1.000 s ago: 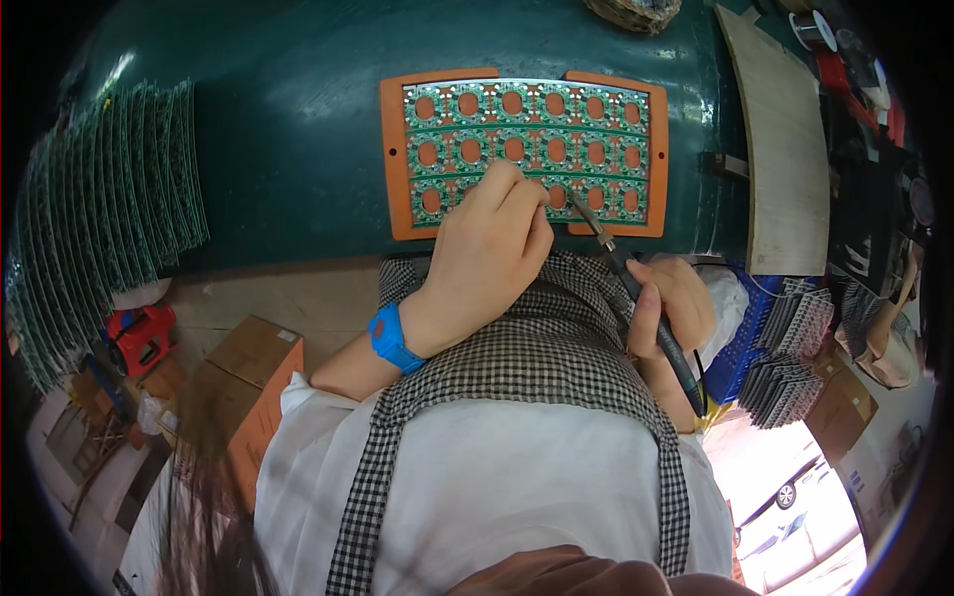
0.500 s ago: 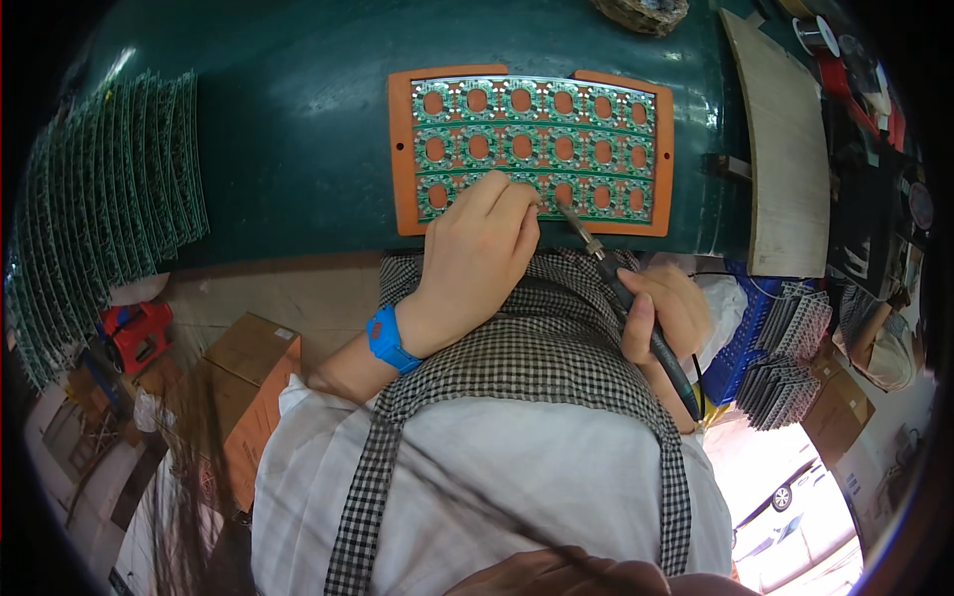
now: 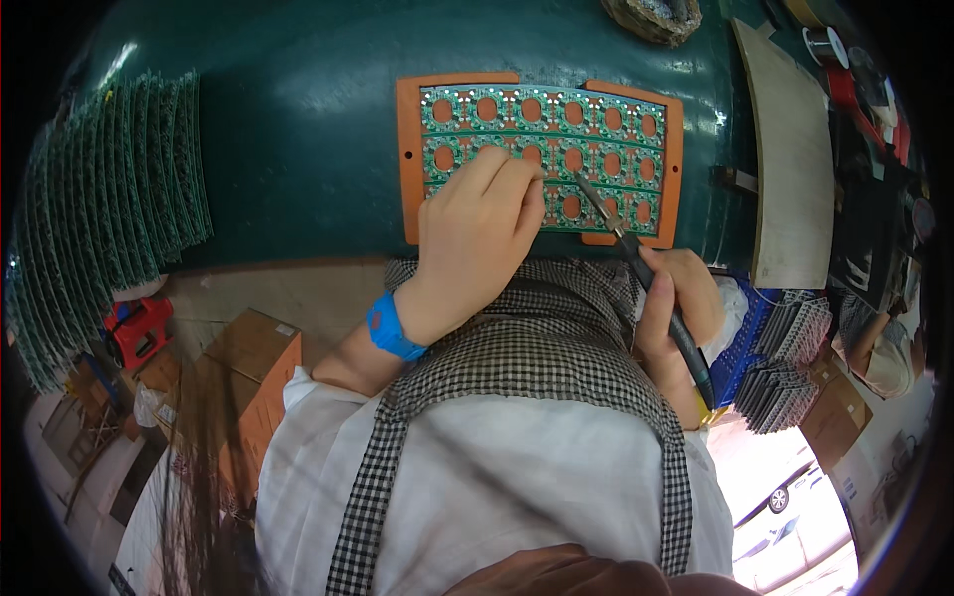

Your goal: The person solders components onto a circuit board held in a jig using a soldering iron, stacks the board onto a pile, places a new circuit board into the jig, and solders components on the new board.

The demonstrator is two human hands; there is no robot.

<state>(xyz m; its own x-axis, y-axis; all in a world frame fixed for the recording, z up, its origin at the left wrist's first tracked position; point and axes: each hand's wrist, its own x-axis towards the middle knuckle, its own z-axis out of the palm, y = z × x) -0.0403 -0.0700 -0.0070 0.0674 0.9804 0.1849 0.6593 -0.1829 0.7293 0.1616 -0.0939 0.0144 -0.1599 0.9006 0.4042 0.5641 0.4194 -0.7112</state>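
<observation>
Head view: right hand (image 3: 681, 298) closed pen-style around the handle of a soldering iron (image 3: 629, 243), thumb along the near side. Iron slants far-left, tip over the middle row of a green circuit-board panel (image 3: 592, 149), by the near edge of the fourth cutout from left. Can't tell if tip touches.

Left hand (image 3: 482, 228) is palm down, fingers curled, thumb and index drawn close together just left of the tip. Can't tell if anything thin is pinched there. It covers the near-left part of the panel. Blue wristband (image 3: 394, 328) on that wrist.

Panel lies flat in an orange tray (image 3: 409, 189), three rows of oval cutouts, tray orange showing through. Far rim of tray has a gap at its middle. Tray sits at the near edge of a dark green table (image 3: 298, 149), in front of the person's checked apron (image 3: 527, 358).

Left end of table: long row of green boards (image 3: 109, 219) standing on edge, packed close. Far side, right of centre: a rough brownish bowl-like thing (image 3: 656, 18), cut off by frame. Right: pale flat board (image 3: 790, 159), wire spool (image 3: 825, 46) at its far end.

Below table level: red object (image 3: 139, 333) and cardboard box (image 3: 253, 338) left; blue crate (image 3: 745, 333) right, grey stacked parts (image 3: 780, 392) beside it.
</observation>
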